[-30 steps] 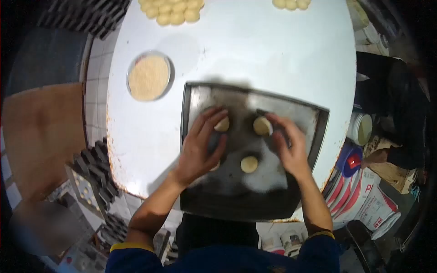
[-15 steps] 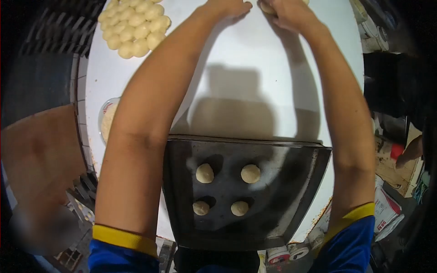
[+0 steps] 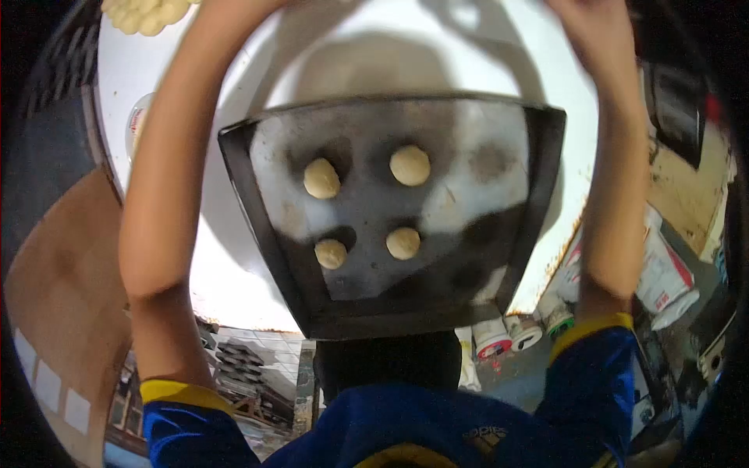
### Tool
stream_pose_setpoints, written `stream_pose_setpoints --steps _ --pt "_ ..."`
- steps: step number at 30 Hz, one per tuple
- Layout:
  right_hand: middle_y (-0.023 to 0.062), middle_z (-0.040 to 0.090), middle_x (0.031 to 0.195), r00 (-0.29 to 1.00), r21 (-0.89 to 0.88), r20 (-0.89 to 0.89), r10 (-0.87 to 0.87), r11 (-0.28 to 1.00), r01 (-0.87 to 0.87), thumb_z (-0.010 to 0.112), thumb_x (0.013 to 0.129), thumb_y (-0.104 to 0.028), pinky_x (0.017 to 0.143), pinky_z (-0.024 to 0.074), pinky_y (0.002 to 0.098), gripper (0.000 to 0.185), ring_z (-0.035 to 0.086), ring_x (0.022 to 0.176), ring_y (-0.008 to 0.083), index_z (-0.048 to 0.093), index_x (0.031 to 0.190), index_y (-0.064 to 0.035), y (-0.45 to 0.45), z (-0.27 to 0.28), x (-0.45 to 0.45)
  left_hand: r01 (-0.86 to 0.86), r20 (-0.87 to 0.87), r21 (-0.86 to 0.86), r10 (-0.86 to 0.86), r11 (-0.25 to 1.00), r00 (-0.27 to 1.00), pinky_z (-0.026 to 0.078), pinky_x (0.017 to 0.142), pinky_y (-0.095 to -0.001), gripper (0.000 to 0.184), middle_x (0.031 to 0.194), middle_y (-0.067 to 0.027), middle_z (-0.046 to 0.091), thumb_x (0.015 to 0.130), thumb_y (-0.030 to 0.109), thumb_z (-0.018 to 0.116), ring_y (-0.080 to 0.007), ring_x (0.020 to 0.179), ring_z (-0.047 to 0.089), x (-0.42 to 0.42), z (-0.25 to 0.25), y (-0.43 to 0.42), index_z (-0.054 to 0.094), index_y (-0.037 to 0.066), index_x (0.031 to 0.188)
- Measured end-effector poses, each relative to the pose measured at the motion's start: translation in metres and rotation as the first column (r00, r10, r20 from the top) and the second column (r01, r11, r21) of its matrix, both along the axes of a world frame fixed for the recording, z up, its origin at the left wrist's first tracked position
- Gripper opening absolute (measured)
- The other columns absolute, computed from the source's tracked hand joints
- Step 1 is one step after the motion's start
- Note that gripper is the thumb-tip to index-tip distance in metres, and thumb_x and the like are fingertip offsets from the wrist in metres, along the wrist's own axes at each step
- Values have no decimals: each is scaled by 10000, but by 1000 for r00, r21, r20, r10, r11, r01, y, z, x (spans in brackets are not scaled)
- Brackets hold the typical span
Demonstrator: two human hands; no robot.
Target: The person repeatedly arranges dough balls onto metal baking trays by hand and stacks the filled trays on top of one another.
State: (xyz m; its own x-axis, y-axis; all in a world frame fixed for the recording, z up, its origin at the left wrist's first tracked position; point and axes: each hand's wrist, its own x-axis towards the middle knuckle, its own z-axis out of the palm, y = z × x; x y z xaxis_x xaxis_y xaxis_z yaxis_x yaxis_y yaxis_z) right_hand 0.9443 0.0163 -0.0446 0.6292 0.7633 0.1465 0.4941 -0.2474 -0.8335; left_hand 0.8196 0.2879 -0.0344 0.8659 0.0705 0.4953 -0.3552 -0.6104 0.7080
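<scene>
Several pale round dough balls (image 3: pixel 409 165) rest apart from one another on a dark metal baking tray (image 3: pixel 406 321), close to my body. Both my arms reach past the sides of the tray toward the far part of the white table (image 3: pixel 242 292). My left forearm runs out at the top edge, so that hand is out of sight. Part of my right hand (image 3: pixel 587 17) shows at the top right, beyond the tray's far corner. Its fingers are cut off by the frame, and whatever they touch is hidden.
A cluster of smooth dough balls (image 3: pixel 148 14) lies at the table's far left. A bowl (image 3: pixel 138 123) stands partly behind my left arm. Under the table's right edge are several tubs (image 3: pixel 491 341) and a white sack (image 3: pixel 663 285). A brown board (image 3: pixel 70 269) is at left.
The view has tipped down toward my body, so the tray appears higher and my hands slip past the top edge. My arms have spread wider apart. The dough balls keep their places on the tray.
</scene>
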Motion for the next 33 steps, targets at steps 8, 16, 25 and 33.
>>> stream_pose_setpoints --steps 8,16,25,33 --pt "146 721 1175 825 -413 -284 -489 839 355 763 839 40 925 565 345 438 712 1062 252 718 1270 -23 -190 19 -290 508 -268 -59 -504 860 822 523 1105 -449 420 1420 -141 578 892 -1 736 -342 1284 611 -126 -56 -201 680 106 1294" --pt "208 601 1374 921 -459 32 -388 813 358 776 847 -41 1099 502 484 585 577 1315 412 623 1412 -32 -211 -41 -325 629 -415 281 -499 725 761 477 1167 -464 591 1510 -153 507 847 27 758 -368 1376 519 -121 -98 -232 629 151 1411" --pt "319 284 1688 969 -491 213 -124 844 216 697 973 -416 1288 269 578 882 280 1579 483 335 1591 98 -210 -74 -334 564 -410 438 -403 700 818 307 1300 -490 728 1704 -138 361 984 191 650 -343 1557 367 -135 -112 -253 367 50 1639" --pt "318 245 1716 984 -479 152 -91 864 154 533 1096 -411 1301 202 572 782 242 1590 506 257 1650 68 -202 -76 -316 588 -471 561 -359 583 806 226 1341 -498 710 1736 -134 324 1024 196 607 -323 1613 284 -117 -98 -246 330 34 1657"
